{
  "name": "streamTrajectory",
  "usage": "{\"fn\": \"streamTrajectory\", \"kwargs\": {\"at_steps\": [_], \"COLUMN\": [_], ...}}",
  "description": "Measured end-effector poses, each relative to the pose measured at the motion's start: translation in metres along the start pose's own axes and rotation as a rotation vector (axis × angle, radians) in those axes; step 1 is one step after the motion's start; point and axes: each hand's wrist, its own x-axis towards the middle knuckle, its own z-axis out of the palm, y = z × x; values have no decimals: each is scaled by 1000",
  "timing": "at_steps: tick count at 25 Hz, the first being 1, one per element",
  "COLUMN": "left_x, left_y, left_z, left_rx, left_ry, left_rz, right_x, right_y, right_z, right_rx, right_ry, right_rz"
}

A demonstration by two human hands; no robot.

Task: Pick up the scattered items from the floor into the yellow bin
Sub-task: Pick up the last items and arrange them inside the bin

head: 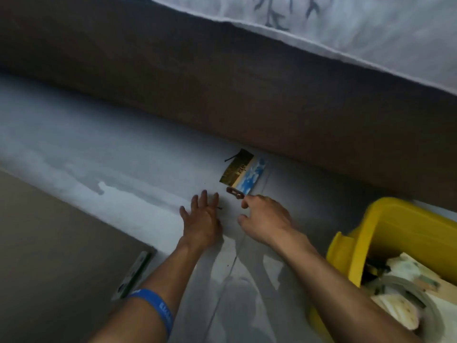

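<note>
Hands hover near flat cards, perhaps glossy paper.

Flat cards and brown clip on floor, yellow bin right

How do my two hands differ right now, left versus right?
The left hand lies flat on the floor with fingers spread straight; the right hand is raised, fingers curled toward the brown clip. The left arm wears a blue wristband; the right is bare. Neither holds anything.
</note>
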Motion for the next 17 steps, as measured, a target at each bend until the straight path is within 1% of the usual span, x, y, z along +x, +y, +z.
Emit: {"fn": "streamTrajectory", "kwargs": {"at_steps": [1, 4, 6, 8, 10, 11, 13, 14, 17], "left_x": [7, 17, 21, 26, 30, 30, 27, 26, 26], "left_y": [-3, -19, -31, -38, -40, -40, -41, -42, -38], "left_z": [4, 14, 19, 19, 22, 23, 22, 19, 8], "left_rx": [37, -10, -67, -136, -133, -123, -100, -94, -98], "left_ry": [-42, -111, -84, -39, -25, -41, -72, -81, -90], "left_rz": [41, 86, 115, 129, 141, 149, 172, 180, 173], "right_x": [16, 70, 101, 134, 165, 178, 192, 193, 170], "right_y": [3, 9, 7, 3, -1, -1, 4, 6, 15], "right_z": [5, 13, 17, 24, 31, 33, 39, 44, 51], "right_rx": [-25, -91, -85, -141, -249, -248, -211, -226, -305], "right_ry": [-9, -17, -41, -31, -32, -76, -172, -193, -186], "right_rz": [0, -14, -2, -8, -35, -26, 8, 2, -58]}}
